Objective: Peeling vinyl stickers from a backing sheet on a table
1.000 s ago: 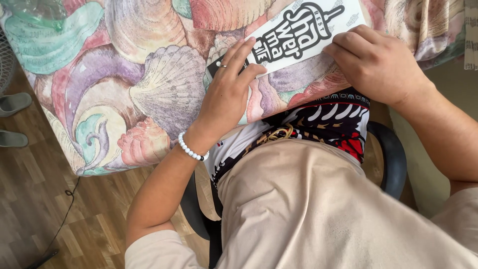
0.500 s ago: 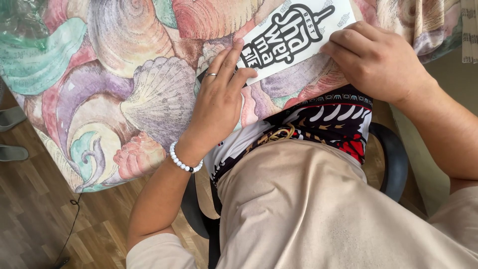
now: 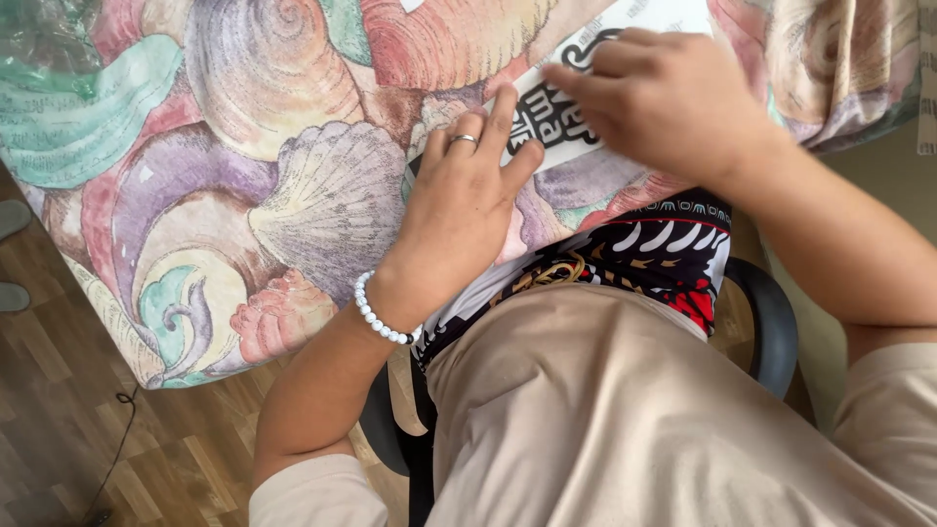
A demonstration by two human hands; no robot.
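Observation:
A white sheet with a bold black printed design [image 3: 547,122] lies on a table covered by a seashell-patterned cloth [image 3: 244,176]. My left hand [image 3: 464,210], with a ring and a white bead bracelet, lies flat with its fingertips pressing the sheet's near left corner. My right hand [image 3: 664,98] rests on top of the sheet, fingers curled and pressing down on the middle of it. Most of the sheet is hidden under my right hand or cut off by the frame's top edge.
I sit in a dark chair [image 3: 771,322] at the table's edge, in beige trousers and a patterned shirt. Wooden floor [image 3: 59,439] lies to the left, with a thin cable [image 3: 117,439] on it and grey slippers [image 3: 12,254] at the far left.
My right hand has slid left over the sheet, from its right end onto its middle. My left hand stays at the sheet's left corner. The camera has moved closer to the table.

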